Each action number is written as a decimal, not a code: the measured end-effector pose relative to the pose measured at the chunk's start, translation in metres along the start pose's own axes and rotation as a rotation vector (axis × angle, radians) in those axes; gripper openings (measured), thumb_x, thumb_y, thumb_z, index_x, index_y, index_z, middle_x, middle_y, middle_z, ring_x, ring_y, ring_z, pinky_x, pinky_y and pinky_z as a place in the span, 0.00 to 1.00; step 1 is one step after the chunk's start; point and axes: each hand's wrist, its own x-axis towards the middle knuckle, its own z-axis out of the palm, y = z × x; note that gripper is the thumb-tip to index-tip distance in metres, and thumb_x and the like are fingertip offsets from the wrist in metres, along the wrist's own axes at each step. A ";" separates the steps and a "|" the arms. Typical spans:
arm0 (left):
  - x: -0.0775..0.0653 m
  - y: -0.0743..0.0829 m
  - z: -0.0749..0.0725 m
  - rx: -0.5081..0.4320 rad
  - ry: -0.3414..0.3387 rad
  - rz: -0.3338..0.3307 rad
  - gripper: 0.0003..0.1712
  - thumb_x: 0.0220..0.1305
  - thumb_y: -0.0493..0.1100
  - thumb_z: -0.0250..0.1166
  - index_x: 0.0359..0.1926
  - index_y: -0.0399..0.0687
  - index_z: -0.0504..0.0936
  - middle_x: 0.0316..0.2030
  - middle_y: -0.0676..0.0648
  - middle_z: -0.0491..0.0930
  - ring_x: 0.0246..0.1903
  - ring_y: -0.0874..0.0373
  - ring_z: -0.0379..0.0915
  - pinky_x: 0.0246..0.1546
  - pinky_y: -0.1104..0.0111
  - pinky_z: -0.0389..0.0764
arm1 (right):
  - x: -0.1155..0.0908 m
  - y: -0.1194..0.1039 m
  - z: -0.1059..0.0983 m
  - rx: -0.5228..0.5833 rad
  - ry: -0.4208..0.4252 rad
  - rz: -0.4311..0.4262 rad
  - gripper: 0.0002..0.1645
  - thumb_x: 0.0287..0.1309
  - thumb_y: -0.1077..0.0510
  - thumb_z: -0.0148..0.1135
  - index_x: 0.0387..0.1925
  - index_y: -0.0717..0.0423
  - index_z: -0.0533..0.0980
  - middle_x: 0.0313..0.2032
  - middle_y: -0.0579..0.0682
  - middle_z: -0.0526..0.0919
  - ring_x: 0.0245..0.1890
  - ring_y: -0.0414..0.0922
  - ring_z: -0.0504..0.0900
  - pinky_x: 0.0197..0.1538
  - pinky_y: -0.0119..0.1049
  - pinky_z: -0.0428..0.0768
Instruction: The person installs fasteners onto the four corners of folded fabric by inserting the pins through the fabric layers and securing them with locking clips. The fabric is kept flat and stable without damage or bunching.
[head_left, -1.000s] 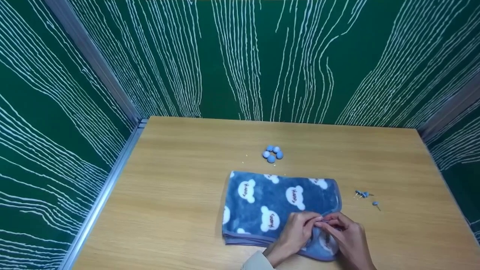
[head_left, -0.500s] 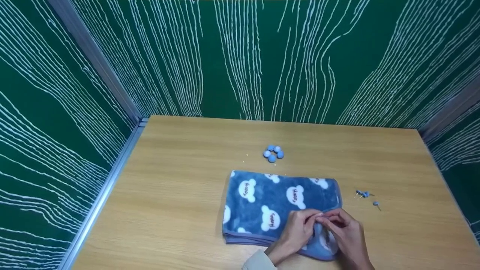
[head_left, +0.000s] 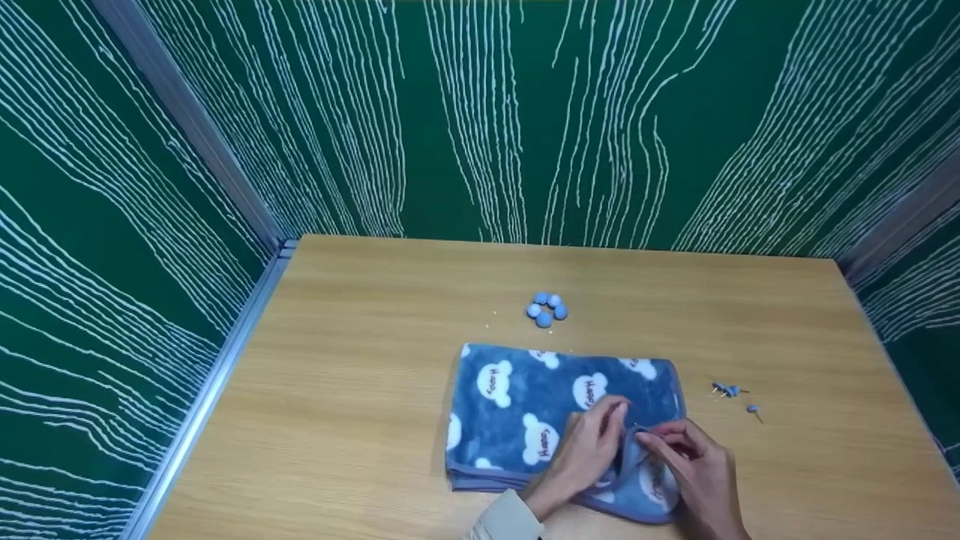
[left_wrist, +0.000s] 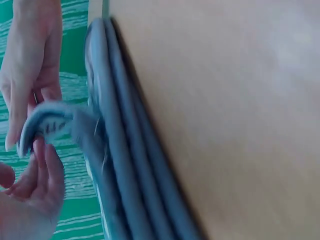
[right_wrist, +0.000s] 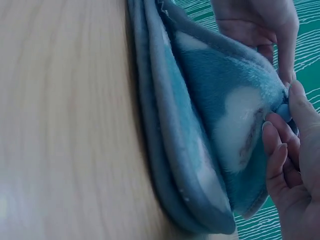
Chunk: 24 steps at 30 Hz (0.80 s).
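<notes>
A folded blue fleece blanket [head_left: 510, 442] with white bear-head prints and a grey-blue binding lies on the table. Its near right part is lifted into a raised fold, which my right hand [head_left: 701, 465] pinches by the edge. In the right wrist view a small, round light blue head [right_wrist: 283, 112] shows between that thumb and fingers, against the fleece [right_wrist: 235, 115]. My left hand [head_left: 589, 450] is just left of the fold, above the blanket, its fingers bent. In the left wrist view, the left hand's thumb and fingers [left_wrist: 47, 167] stand apart, fingertips right by the fold [left_wrist: 60, 117].
Several round blue caps [head_left: 544, 319] sit in a ring behind the blanket, with tiny white bits around them. To its right lie several blue-headed pins [head_left: 727, 390] and one separate pin [head_left: 754, 409]. Green walls with white lines surround the wooden table [head_left: 337, 375].
My left hand has parted from the right hand and moved up and left, off the blanket's edge. The right hand has stayed in place, pinching the fold.
</notes>
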 end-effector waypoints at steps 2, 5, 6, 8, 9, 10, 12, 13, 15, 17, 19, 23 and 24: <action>0.004 -0.001 -0.004 0.011 0.046 -0.025 0.12 0.73 0.46 0.50 0.45 0.52 0.80 0.22 0.58 0.78 0.19 0.80 0.64 0.22 0.85 0.68 | 0.000 -0.001 0.000 -0.016 0.002 0.020 0.09 0.48 0.54 0.72 0.28 0.50 0.80 0.23 0.43 0.84 0.25 0.39 0.82 0.29 0.24 0.76; 0.011 -0.003 -0.010 0.045 0.091 -0.095 0.09 0.70 0.46 0.55 0.42 0.52 0.81 0.23 0.60 0.78 0.20 0.77 0.67 0.23 0.84 0.68 | 0.000 -0.001 0.000 -0.048 0.002 0.053 0.10 0.48 0.51 0.72 0.29 0.50 0.79 0.24 0.43 0.84 0.25 0.39 0.82 0.29 0.24 0.76; 0.014 -0.002 -0.012 0.060 0.107 -0.120 0.08 0.68 0.46 0.57 0.41 0.52 0.81 0.25 0.60 0.78 0.21 0.76 0.69 0.24 0.84 0.69 | 0.000 -0.002 0.000 -0.055 0.002 0.059 0.10 0.48 0.51 0.72 0.30 0.50 0.79 0.24 0.43 0.84 0.26 0.39 0.82 0.29 0.23 0.77; 0.020 -0.002 -0.016 0.094 0.139 -0.157 0.07 0.66 0.46 0.59 0.40 0.52 0.81 0.27 0.58 0.78 0.24 0.71 0.72 0.27 0.82 0.70 | 0.000 -0.002 0.000 -0.069 -0.001 0.067 0.10 0.49 0.51 0.71 0.30 0.50 0.79 0.24 0.42 0.84 0.26 0.39 0.82 0.30 0.23 0.77; 0.023 -0.003 -0.018 0.111 0.154 -0.169 0.07 0.65 0.46 0.60 0.40 0.52 0.81 0.29 0.57 0.78 0.25 0.68 0.74 0.28 0.81 0.71 | 0.000 -0.002 0.000 -0.072 -0.002 0.071 0.10 0.49 0.51 0.71 0.31 0.50 0.79 0.25 0.43 0.84 0.26 0.39 0.82 0.31 0.23 0.77; 0.026 -0.003 -0.020 0.129 0.168 -0.180 0.07 0.64 0.46 0.60 0.39 0.52 0.81 0.30 0.56 0.78 0.27 0.66 0.75 0.30 0.80 0.72 | 0.000 -0.003 0.000 -0.075 -0.002 0.074 0.11 0.49 0.50 0.71 0.31 0.50 0.79 0.25 0.43 0.84 0.27 0.39 0.82 0.31 0.23 0.77; 0.032 -0.004 -0.023 0.164 0.190 -0.204 0.06 0.63 0.46 0.61 0.38 0.52 0.81 0.32 0.54 0.78 0.31 0.61 0.76 0.33 0.76 0.73 | -0.001 -0.003 0.000 -0.076 -0.002 0.077 0.11 0.49 0.50 0.71 0.31 0.50 0.79 0.25 0.43 0.84 0.27 0.39 0.81 0.31 0.22 0.77; 0.035 -0.004 -0.025 0.182 0.197 -0.214 0.07 0.63 0.47 0.61 0.38 0.52 0.81 0.33 0.53 0.78 0.32 0.59 0.76 0.34 0.74 0.73 | -0.001 -0.003 0.001 -0.079 0.001 0.077 0.11 0.49 0.50 0.71 0.31 0.50 0.79 0.25 0.43 0.84 0.26 0.38 0.81 0.31 0.22 0.76; 0.041 -0.006 -0.027 0.232 0.211 -0.228 0.08 0.63 0.48 0.61 0.40 0.52 0.81 0.35 0.52 0.78 0.34 0.59 0.75 0.37 0.71 0.74 | -0.001 -0.002 0.001 -0.056 0.014 0.057 0.11 0.48 0.51 0.72 0.30 0.50 0.79 0.24 0.43 0.84 0.26 0.39 0.81 0.30 0.22 0.76; 0.046 -0.009 -0.030 0.285 0.224 -0.239 0.09 0.63 0.48 0.61 0.41 0.52 0.81 0.36 0.50 0.78 0.35 0.59 0.74 0.39 0.67 0.74 | -0.002 -0.001 0.001 -0.035 0.027 0.031 0.10 0.47 0.53 0.73 0.29 0.50 0.79 0.23 0.43 0.83 0.25 0.39 0.81 0.29 0.22 0.75; 0.051 -0.012 -0.032 0.333 0.236 -0.245 0.10 0.62 0.49 0.61 0.42 0.52 0.81 0.36 0.50 0.78 0.36 0.59 0.73 0.40 0.65 0.73 | -0.002 0.001 0.001 -0.024 0.038 0.007 0.09 0.46 0.55 0.73 0.28 0.50 0.79 0.22 0.43 0.83 0.24 0.39 0.81 0.29 0.22 0.74; 0.060 -0.019 -0.036 0.391 0.268 -0.248 0.11 0.61 0.49 0.62 0.42 0.51 0.81 0.36 0.49 0.78 0.35 0.58 0.72 0.41 0.64 0.72 | -0.003 0.002 0.001 -0.040 0.047 0.006 0.09 0.47 0.55 0.73 0.27 0.49 0.79 0.22 0.41 0.83 0.24 0.38 0.81 0.29 0.22 0.74; 0.062 -0.021 -0.037 0.397 0.275 -0.249 0.11 0.61 0.48 0.62 0.42 0.51 0.81 0.36 0.49 0.77 0.35 0.58 0.71 0.41 0.64 0.72 | -0.003 0.002 0.001 -0.048 0.047 0.014 0.09 0.47 0.54 0.73 0.27 0.48 0.79 0.22 0.41 0.83 0.24 0.38 0.81 0.29 0.21 0.74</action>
